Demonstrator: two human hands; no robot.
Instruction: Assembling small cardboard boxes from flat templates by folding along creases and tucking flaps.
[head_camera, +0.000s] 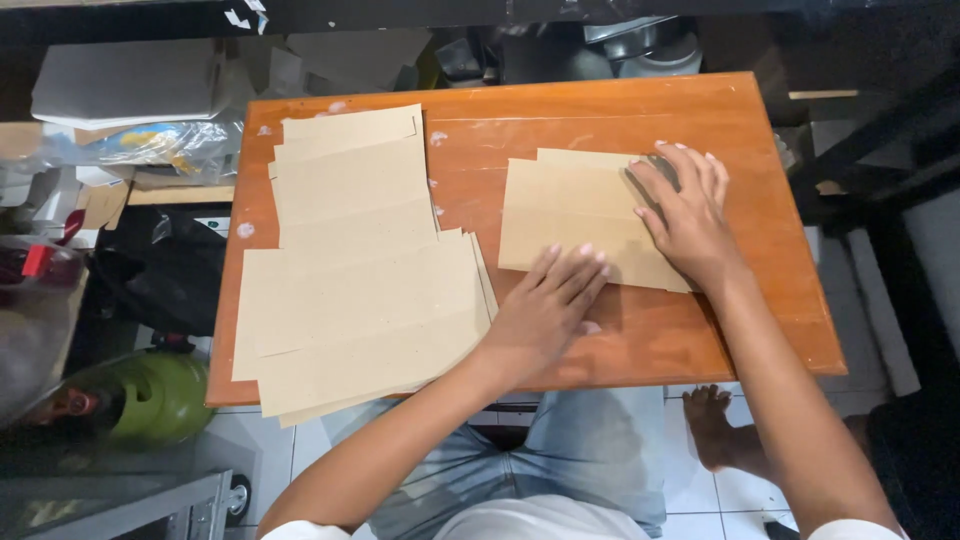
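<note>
My left hand (548, 305) lies flat and open, fingers together, pressing the near edge of the folded brown paper sheet (575, 215). My right hand (685, 210) is spread open on its right end, gripping nothing that I can see. I judge I am creasing a fold; next I would need a firm, even stroke along the edge. The sheet lies right of centre on the wooden table (770, 300), its long axis running left to right. The stack of brown sheets (355, 270) waits at the left.
</note>
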